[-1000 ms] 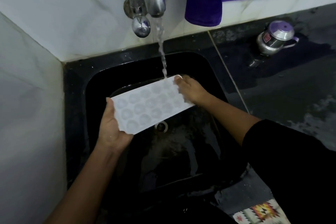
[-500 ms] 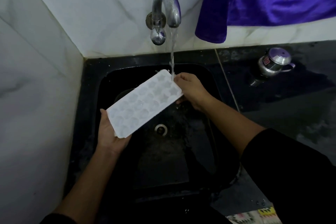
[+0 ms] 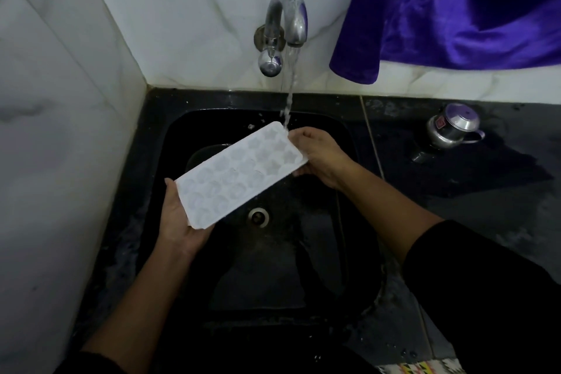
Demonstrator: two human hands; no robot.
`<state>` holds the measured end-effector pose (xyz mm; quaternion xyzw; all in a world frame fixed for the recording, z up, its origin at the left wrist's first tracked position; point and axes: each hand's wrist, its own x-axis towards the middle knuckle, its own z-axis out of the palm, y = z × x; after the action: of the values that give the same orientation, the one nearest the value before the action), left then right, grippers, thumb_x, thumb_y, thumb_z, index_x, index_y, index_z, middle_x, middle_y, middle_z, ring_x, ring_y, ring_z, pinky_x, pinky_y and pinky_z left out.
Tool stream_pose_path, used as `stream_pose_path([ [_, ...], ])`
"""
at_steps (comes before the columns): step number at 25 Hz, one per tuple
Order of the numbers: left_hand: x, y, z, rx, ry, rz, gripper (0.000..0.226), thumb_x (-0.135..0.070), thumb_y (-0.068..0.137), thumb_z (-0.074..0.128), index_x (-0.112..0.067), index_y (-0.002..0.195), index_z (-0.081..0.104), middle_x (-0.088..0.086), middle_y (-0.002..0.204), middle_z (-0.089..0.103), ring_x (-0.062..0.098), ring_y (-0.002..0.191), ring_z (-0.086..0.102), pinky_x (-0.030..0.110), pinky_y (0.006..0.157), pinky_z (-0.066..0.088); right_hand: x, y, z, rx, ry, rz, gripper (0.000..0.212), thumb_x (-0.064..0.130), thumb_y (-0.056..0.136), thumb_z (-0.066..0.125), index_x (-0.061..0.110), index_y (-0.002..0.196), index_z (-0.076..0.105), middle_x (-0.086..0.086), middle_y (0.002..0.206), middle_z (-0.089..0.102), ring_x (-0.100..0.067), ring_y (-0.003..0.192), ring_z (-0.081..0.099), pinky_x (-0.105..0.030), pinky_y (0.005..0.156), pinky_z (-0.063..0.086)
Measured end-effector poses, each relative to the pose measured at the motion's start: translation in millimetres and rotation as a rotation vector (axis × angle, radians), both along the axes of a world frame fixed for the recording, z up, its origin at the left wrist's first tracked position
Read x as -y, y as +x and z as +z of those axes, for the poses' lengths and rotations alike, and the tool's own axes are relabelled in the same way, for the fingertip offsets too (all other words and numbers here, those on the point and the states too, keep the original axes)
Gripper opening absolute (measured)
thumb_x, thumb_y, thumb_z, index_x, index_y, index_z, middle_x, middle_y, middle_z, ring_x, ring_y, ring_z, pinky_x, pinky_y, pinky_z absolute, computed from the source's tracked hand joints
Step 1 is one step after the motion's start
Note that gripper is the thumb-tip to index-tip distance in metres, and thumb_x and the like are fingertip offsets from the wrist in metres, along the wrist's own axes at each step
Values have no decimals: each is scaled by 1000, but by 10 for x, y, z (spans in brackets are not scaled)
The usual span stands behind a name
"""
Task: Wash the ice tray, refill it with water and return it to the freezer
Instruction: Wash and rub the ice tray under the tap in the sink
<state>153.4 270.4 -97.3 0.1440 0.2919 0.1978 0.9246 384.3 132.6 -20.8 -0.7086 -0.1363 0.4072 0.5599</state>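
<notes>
We see white marbled wall tiles point(image 3: 60, 100) filling the left side and the back, meeting in a corner. Below them lies a dark, wet table point(image 3: 485, 191), with a black sink point(image 3: 267, 282) set into it against the corner. A purple cloth point(image 3: 440, 9) hangs down over the back wall at the upper right, well apart from the sink. A black sleeve point(image 3: 485, 297) covers the right arm up to the forearm.

Over the sink we find the white ice tray point(image 3: 239, 174), held in the air at a slant, its far right end higher than its near left end, hollows facing up. The left hand point(image 3: 176, 222) grips the low near end from underneath, thumb at the corner and fingers hidden below the tray. The right hand point(image 3: 318, 155) grips the high far end, its fingers curled round the short edge.

A curved metal tap point(image 3: 287, 18) juts from the back wall above the sink. A small steel pot with a lid point(image 3: 452, 129) stands on the table to the right of the sink. A thin stream of water point(image 3: 290, 94) falls from the tap and strikes the tray's far corner, just beside the right fingers. The round drain point(image 3: 258, 217) shows in the sink floor just below the tray's long edge.
</notes>
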Motion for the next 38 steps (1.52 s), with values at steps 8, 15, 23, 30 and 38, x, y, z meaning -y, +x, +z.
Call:
stream_pose_path([
  [8, 72, 108, 264, -109, 108, -30, 78, -67, 107, 25, -12, 123, 79, 17, 139, 69, 33, 120, 72, 47, 89, 64, -104, 181, 213, 119, -297, 150, 52, 55, 107, 42, 16, 102, 76, 0, 89, 79, -15, 80, 76, -27, 68, 55],
  [15, -197, 353, 178, -188, -17, 121, 69, -62, 106, 38, -7, 134, 69, 21, 133, 71, 39, 116, 73, 61, 95, 57, 3, 203, -6, -28, -230, 39, 42, 43, 110, 42, 14, 103, 73, -7, 99, 78, -25, 92, 75, -37, 75, 60],
  [23, 283, 867, -68, -320, 159, 58, 50, -28, 104, 62, -15, 151, 50, 13, 143, 66, 32, 125, 69, 46, 86, 63, 80, -90, -284, -365, -51, -130, 22, 16, 109, 41, 6, 109, 61, -13, 97, 72, -30, 75, 74, -41, 64, 65],
  [30, 188, 1009, -9, -442, 298, -64, 44, -4, 106, 51, -19, 148, 52, 11, 134, 70, 32, 114, 72, 42, 74, 63, -10, 81, -358, 72, -255, 217, 27, 27, 108, 44, 7, 104, 62, -17, 94, 72, -36, 80, 76, -42, 57, 62],
  [38, 20, 906, 112, -420, 347, -63, 45, 2, 105, 50, -11, 147, 52, 10, 124, 73, 20, 89, 79, 34, 64, 64, -162, 157, -401, 219, -302, 493, 28, 32, 110, 40, 14, 125, 55, -8, 93, 73, -30, 74, 76, -34, 51, 59],
])
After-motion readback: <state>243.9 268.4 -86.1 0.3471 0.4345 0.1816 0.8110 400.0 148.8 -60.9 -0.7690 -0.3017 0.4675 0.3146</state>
